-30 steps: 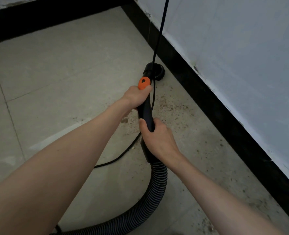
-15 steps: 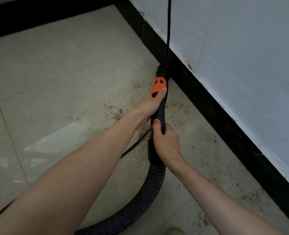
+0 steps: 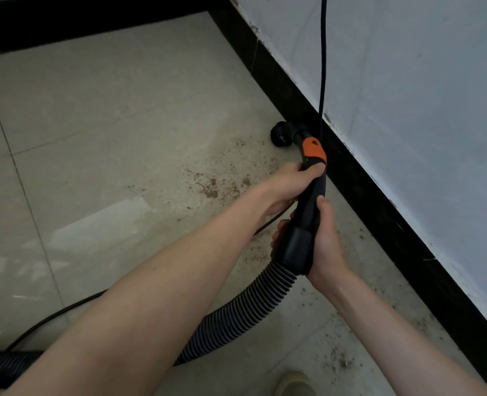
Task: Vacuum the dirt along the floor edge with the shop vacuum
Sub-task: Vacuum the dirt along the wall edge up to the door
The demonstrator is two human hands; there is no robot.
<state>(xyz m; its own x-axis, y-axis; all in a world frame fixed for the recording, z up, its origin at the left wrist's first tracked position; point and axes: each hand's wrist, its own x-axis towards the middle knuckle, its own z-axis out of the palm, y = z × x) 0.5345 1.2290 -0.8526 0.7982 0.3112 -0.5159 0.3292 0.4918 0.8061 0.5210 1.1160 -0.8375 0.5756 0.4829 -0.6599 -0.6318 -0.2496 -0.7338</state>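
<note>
Head view looks down on a pale tiled floor (image 3: 99,115) meeting a black baseboard (image 3: 379,207) under a white wall (image 3: 422,95). Brown dirt (image 3: 210,187) speckles the tiles beside the baseboard. Both hands grip the black vacuum wand (image 3: 308,212): left hand (image 3: 290,184) near its orange collar, right hand (image 3: 323,244) at the ribbed hose (image 3: 236,315) joint. The nozzle (image 3: 279,137) sits just beside the baseboard. A black cord (image 3: 323,58) hangs before the wall.
</note>
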